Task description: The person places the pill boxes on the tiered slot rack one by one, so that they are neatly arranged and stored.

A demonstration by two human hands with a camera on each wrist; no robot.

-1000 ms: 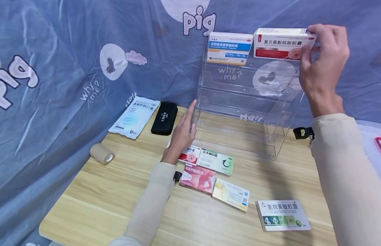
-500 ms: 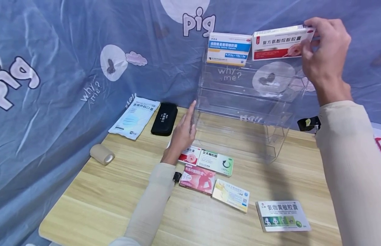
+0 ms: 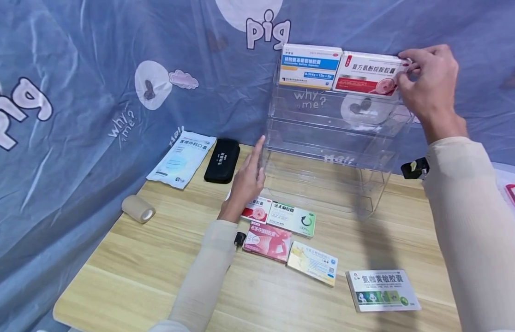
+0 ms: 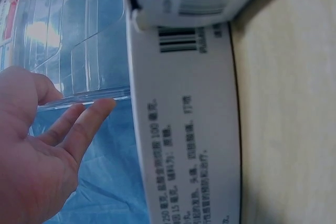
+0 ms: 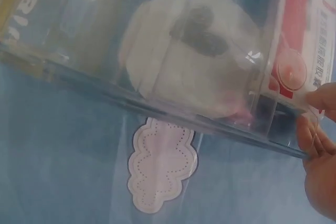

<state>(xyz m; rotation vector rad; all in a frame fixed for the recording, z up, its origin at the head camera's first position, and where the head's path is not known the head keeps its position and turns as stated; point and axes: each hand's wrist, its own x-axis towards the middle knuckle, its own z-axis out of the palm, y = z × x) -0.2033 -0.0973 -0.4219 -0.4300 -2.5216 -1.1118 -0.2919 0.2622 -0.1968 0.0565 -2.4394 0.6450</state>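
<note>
A clear acrylic display stand (image 3: 296,133) with stepped tiers stands on the table. My left hand (image 3: 246,184) holds its left side panel, thumb on one face and long, nearly straight fingers on the other, as the left wrist view shows. My right hand (image 3: 433,85) pinches the right end of a white-and-red medicine box (image 3: 365,76) at the top tier. This box leans back beside a blue-and-white medicine box (image 3: 310,66), their edges meeting or nearly so. In the right wrist view, the red-and-white box's lower part (image 5: 294,51) shows through the clear front lip.
Before the stand lie a red-and-white box (image 3: 257,210), a green box (image 3: 291,219), a pink box (image 3: 267,242) and a yellow-white box (image 3: 312,263). A capsule box (image 3: 384,291) lies front right. Left are a mask packet (image 3: 182,158), black case (image 3: 222,160) and tan bandage roll (image 3: 138,208).
The white-and-red box first tilted up at its right end, then came down and left onto the top tier beside the blue-and-white box. My left hand stays in place.
</note>
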